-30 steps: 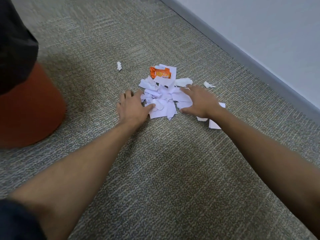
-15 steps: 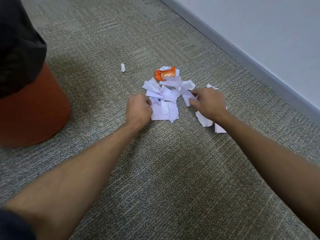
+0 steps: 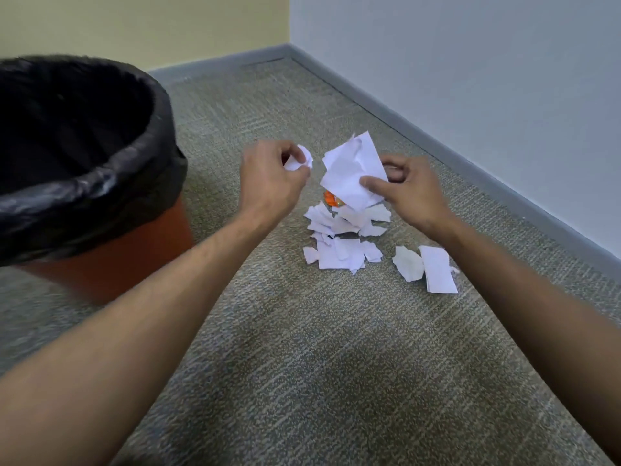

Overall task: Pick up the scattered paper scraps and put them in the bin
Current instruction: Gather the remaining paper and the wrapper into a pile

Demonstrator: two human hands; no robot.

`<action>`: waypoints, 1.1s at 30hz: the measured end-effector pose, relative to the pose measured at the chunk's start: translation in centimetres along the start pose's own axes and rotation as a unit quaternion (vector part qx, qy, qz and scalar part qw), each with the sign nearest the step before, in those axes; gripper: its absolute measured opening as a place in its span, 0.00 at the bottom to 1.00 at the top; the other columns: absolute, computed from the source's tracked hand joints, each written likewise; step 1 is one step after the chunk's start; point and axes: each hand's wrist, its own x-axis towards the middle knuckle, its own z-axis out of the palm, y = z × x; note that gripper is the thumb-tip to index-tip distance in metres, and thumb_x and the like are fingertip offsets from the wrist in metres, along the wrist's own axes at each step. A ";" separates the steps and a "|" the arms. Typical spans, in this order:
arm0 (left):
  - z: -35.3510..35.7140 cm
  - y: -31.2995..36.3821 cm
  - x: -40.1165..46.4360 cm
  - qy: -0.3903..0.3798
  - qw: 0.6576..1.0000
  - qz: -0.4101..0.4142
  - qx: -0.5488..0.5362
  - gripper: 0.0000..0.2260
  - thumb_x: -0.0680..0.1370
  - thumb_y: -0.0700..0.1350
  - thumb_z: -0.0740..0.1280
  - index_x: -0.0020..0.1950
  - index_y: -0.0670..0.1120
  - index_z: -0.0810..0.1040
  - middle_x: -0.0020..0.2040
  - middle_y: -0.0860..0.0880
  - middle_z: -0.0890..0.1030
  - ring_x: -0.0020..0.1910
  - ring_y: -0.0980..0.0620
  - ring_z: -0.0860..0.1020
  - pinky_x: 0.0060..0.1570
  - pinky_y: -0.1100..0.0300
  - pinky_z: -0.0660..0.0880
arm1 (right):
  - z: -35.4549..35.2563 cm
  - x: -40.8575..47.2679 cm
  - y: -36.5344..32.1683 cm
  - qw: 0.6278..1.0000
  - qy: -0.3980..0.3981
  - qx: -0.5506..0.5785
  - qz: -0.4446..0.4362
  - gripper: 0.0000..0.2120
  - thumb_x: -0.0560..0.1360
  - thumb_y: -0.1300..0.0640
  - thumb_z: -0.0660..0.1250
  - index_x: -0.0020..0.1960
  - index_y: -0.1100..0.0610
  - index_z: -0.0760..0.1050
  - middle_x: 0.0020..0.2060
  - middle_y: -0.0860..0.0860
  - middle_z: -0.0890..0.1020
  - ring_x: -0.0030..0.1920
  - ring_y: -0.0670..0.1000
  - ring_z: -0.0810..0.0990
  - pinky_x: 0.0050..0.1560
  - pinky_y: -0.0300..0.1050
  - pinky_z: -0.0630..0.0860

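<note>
Where half a second ago your fingers were pressed into the pile, your left hand (image 3: 268,176) now pinches a small crumpled scrap (image 3: 300,159) and your right hand (image 3: 401,190) grips larger white sheets (image 3: 349,169), both raised above the remaining scraps (image 3: 339,237) on the carpet (image 3: 302,348). First handfuls are ready; the bin (image 3: 100,183) stands to your left, forearms extended forward.

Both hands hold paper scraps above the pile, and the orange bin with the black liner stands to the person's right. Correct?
Not quite. The head view shows the bin on the person's left. The left hand and right hand do hold scraps above the pile.
</note>
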 end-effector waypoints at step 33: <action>-16.9 -0.3 -3.3 0.172 0.974 0.051 0.142 0.16 0.73 0.49 0.65 0.60 0.47 0.77 0.57 0.43 0.74 0.59 0.45 0.71 0.59 0.51 0.70 | 12.4 1.1 -13.6 0.970 -0.037 -0.140 -0.197 0.16 0.74 0.53 0.67 0.61 0.56 0.79 0.44 0.47 0.84 0.45 0.45 0.83 0.54 0.48 0.79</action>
